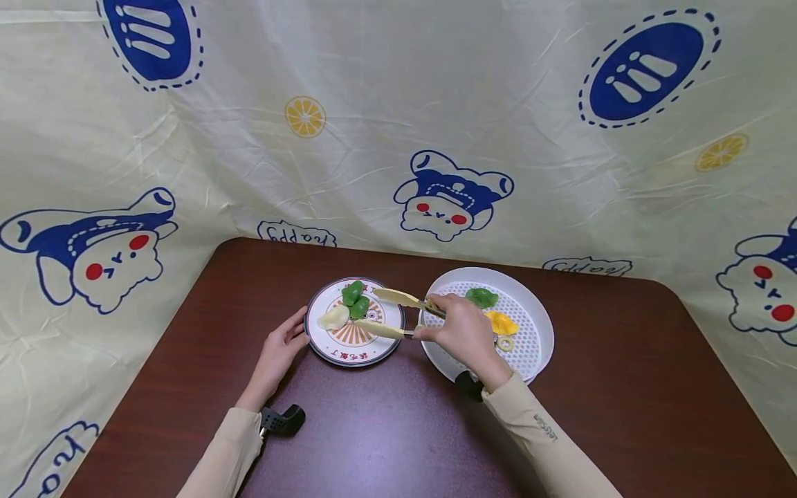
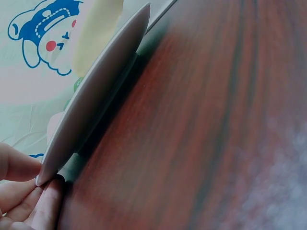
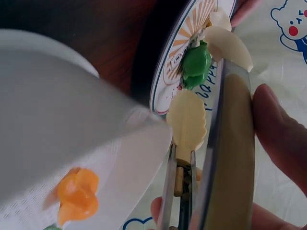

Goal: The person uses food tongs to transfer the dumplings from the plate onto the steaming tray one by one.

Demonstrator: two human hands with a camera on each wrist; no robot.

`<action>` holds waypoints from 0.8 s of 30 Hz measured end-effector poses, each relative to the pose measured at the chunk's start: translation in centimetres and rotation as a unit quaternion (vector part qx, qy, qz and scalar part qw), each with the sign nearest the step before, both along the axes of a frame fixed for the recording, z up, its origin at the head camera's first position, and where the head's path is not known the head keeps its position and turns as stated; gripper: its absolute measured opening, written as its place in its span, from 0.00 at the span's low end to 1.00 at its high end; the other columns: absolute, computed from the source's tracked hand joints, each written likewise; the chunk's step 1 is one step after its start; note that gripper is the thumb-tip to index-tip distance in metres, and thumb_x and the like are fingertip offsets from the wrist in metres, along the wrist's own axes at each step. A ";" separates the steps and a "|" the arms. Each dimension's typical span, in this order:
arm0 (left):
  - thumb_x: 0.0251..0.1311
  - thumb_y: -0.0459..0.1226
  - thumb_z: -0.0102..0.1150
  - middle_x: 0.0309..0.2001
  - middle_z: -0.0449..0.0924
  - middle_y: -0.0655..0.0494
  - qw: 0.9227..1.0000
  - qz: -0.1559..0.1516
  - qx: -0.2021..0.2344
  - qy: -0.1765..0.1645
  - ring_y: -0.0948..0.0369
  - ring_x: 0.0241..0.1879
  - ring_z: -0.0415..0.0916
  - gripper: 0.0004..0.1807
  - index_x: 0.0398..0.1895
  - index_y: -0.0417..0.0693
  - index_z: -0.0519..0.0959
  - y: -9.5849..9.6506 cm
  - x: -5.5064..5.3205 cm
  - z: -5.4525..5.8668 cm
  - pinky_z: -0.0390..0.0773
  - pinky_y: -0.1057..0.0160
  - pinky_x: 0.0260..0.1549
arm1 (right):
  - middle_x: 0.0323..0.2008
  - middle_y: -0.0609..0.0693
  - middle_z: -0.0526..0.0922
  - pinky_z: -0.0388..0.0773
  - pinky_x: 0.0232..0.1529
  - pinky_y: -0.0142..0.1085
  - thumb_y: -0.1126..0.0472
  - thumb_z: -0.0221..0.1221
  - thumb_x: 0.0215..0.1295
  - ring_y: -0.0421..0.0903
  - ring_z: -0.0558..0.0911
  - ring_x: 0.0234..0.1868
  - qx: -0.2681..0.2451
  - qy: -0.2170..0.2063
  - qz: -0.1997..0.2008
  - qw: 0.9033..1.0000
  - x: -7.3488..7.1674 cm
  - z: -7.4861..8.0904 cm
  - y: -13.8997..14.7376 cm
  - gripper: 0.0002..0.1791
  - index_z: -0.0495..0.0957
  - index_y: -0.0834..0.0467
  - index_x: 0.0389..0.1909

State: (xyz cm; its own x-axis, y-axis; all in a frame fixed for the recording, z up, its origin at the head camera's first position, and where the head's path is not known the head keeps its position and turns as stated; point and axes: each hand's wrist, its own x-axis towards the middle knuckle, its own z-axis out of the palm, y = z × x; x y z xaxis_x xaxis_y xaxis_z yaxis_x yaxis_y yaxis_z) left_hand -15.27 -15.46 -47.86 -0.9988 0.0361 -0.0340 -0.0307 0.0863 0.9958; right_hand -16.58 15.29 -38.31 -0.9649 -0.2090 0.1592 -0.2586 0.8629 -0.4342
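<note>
My left hand (image 1: pixel 280 351) pinches the left rim of a round white plate (image 1: pixel 319 340), thumb on top and fingers beneath, as the left wrist view shows. Green pieces (image 1: pixel 356 299) that look like toy vegetables lie on the plate beside a pale cream piece (image 1: pixel 334 317). My right hand (image 1: pixel 465 330) grips metal-handled tongs (image 1: pixel 398 298) with cream tips. Those tips are spread apart over the plate's right half, with nothing between them. In the right wrist view, one tip (image 3: pixel 187 117) overlaps the plate near a green piece (image 3: pixel 196 66).
A white round tray (image 1: pixel 543 325) with a perforated base stands right of the plate, under my right forearm. It holds a green piece (image 1: pixel 482 298), a yellow-orange piece (image 1: pixel 503 323) and a small pale ring (image 1: pixel 505 343). A printed cloth (image 1: pixel 361 187) hangs behind the dark wooden table (image 1: pixel 373 429).
</note>
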 end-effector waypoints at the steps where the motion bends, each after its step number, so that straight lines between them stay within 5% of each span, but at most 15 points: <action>1: 0.64 0.24 0.47 0.68 0.61 0.40 1.000 0.001 -0.001 0.000 0.50 0.63 0.62 0.31 0.71 0.36 0.58 0.0 0.0 0.0 0.67 0.79 0.48 | 0.50 0.55 0.82 0.75 0.42 0.49 0.48 0.75 0.42 0.54 0.79 0.49 0.004 -0.002 0.000 1.000 -0.1 0.0 -0.3 0.37 0.79 0.60 0.55; 18: 0.64 0.24 0.48 0.67 0.62 0.39 1.000 0.001 -0.004 0.004 0.50 0.62 0.63 0.31 0.71 0.36 0.59 -0.1 0.1 0.2 0.67 0.79 0.48 | 0.33 0.52 0.81 0.70 0.25 0.41 0.48 0.74 0.43 0.47 0.74 0.30 0.042 0.010 -0.010 0.999 -0.7 -0.5 -2.4 0.31 0.82 0.55 0.50; 24: 0.64 0.24 0.48 0.67 0.62 0.40 1.000 -0.003 -0.002 0.003 0.50 0.63 0.62 0.30 0.71 0.36 0.59 -0.1 0.1 0.1 0.67 0.79 0.48 | 0.37 0.50 0.83 0.72 0.26 0.41 0.47 0.74 0.43 0.48 0.77 0.34 0.038 0.014 -0.022 0.999 -0.5 -0.6 -2.2 0.31 0.82 0.53 0.51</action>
State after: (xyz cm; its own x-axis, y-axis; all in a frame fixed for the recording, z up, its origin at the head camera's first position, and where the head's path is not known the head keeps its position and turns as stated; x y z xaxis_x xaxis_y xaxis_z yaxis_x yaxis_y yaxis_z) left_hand -15.20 -15.56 -47.73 -0.9988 0.0414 -0.0280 -0.0241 0.0913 0.9955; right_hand -17.08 13.09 -38.92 -0.9688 -0.1785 0.1721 -0.2305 0.9043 -0.3594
